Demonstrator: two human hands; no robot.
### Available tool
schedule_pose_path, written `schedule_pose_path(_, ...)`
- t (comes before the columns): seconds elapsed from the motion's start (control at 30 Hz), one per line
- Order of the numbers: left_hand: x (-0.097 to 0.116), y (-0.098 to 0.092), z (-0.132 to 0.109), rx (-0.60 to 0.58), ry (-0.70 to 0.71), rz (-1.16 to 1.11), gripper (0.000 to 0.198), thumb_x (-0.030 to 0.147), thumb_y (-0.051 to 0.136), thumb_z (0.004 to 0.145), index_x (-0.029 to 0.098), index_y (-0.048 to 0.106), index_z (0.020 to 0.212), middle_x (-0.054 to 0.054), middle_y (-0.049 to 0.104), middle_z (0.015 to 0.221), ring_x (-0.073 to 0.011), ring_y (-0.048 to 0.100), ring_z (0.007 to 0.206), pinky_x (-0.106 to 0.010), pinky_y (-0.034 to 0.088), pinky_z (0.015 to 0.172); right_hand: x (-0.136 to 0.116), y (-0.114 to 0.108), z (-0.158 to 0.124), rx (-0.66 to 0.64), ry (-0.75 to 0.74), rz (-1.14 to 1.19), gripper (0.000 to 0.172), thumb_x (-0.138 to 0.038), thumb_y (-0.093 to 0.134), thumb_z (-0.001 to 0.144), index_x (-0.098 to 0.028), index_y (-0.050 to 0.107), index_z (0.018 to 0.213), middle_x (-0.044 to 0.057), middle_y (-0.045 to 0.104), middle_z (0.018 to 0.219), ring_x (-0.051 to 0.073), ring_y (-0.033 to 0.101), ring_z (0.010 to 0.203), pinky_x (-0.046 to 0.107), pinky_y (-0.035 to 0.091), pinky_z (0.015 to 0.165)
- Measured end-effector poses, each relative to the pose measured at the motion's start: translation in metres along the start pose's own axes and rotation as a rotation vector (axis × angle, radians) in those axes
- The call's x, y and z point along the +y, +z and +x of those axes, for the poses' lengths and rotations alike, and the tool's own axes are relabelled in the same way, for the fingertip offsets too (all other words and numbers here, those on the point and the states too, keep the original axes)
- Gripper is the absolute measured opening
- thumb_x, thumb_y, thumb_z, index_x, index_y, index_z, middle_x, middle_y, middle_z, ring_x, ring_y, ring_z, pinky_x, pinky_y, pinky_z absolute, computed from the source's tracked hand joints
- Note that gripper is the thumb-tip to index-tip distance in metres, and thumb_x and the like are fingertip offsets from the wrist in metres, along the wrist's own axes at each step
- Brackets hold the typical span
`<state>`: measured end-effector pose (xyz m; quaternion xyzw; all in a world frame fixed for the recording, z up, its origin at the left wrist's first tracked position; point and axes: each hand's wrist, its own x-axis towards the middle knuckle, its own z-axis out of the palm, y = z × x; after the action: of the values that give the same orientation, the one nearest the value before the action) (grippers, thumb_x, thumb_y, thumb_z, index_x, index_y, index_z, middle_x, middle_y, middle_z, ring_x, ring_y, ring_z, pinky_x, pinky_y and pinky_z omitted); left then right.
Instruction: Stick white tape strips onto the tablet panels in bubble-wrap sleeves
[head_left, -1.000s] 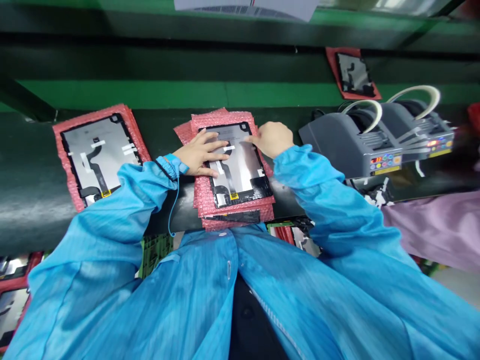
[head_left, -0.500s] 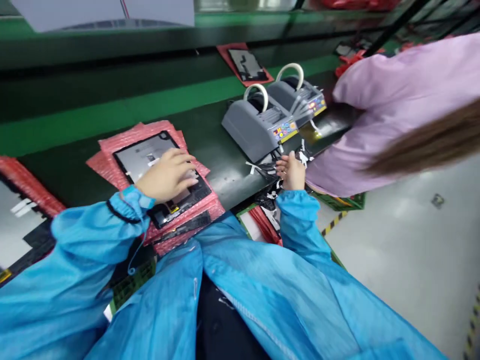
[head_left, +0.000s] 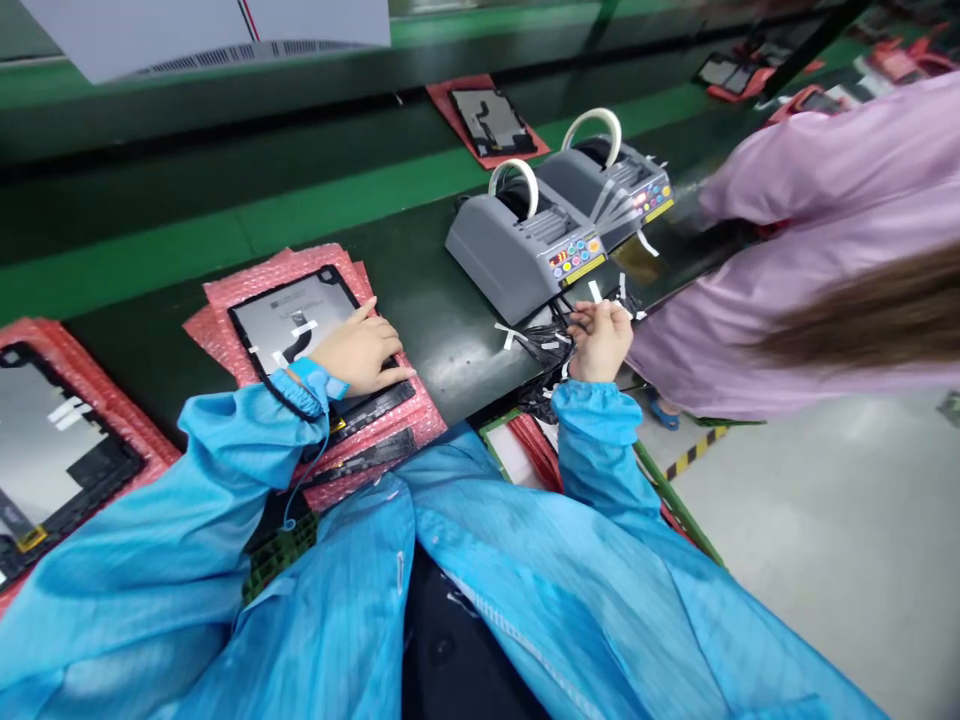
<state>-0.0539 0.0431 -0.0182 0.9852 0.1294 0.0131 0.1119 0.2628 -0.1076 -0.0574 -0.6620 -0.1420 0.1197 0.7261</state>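
Note:
My left hand point(head_left: 361, 350) lies open, fingers spread, across the right part of a flat display panel point(head_left: 289, 305) with a grey back and black border. White tape pieces stick to that panel, which rests on stacked pink bubble-wrap sheets point(head_left: 420, 420). Over a bundle of thin black cables point(head_left: 546, 345) with white tape tabs, my right hand point(head_left: 602, 338) is closed in a pinch. A white strip point(head_left: 595, 290) shows just above its fingertips. What the pinch holds is too small to make out.
Two grey tape dispensers point(head_left: 525, 255) stand behind the cables. Another panel point(head_left: 71, 440) on bubble wrap lies at left, and one more point(head_left: 491, 122) sits on the back ledge. A co-worker's pink sleeve point(head_left: 795, 180) is close at right. Below the bench edge is a green crate point(head_left: 495, 430).
My left hand has slid slightly right on the panel. My right hand has gone from loosely parted fingers to a pinch over the cables. The view has shifted a little, and the co-worker appears farther right.

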Motion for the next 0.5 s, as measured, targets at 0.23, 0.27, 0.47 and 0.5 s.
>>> schedule_pose_path(0.23,-0.007,0.003,-0.003,0.242,-0.022,-0.124,0.052,0.062,0.049,0.095,0.019,0.074,0.111,-0.016,0.067,0.13,-0.035,0.055,0.126,-0.066,0.034,0.117,0.006,0.012,0.012,0.015,0.006,0.032,0.047,-0.055,0.071,0.078,-0.026,0.036,0.089,-0.007,0.059,0.079,0.008,0.063,0.064,0.015,0.041,0.05)
schedule_pose_path(0.27,-0.007,0.002,-0.004,0.272,-0.023,-0.125,0.05,0.061,0.049,0.096,0.02,0.074,0.11,-0.016,0.067,0.129,-0.0349,0.056,0.125,-0.066,0.035,0.116,0.007,0.013,0.014,0.027,0.007,0.04,0.048,-0.049,0.074,0.076,-0.026,0.034,0.09,-0.008,0.058,0.077,0.008,0.063,0.064,0.015,0.04,0.05)
schedule_pose_path(0.47,-0.008,-0.009,-0.011,0.378,-0.093,-0.173,0.041,0.055,0.048,0.098,0.022,0.073,0.099,-0.012,0.071,0.107,-0.0294,0.061,0.105,-0.055,0.047,0.102,0.0,0.013,0.006,0.085,-0.147,0.005,0.053,-0.026,0.076,0.072,-0.028,0.028,0.093,-0.009,0.059,0.071,0.01,0.061,0.064,0.02,0.046,0.06)
schedule_pose_path(0.5,-0.006,-0.01,-0.011,0.395,-0.115,-0.187,0.04,0.054,0.048,0.098,0.022,0.073,0.098,-0.011,0.072,0.104,-0.0285,0.061,0.102,-0.053,0.047,0.101,-0.006,0.012,-0.001,0.066,-0.204,-0.018,0.053,-0.027,0.077,0.072,-0.029,0.028,0.093,-0.009,0.06,0.072,0.011,0.062,0.067,0.022,0.049,0.064)
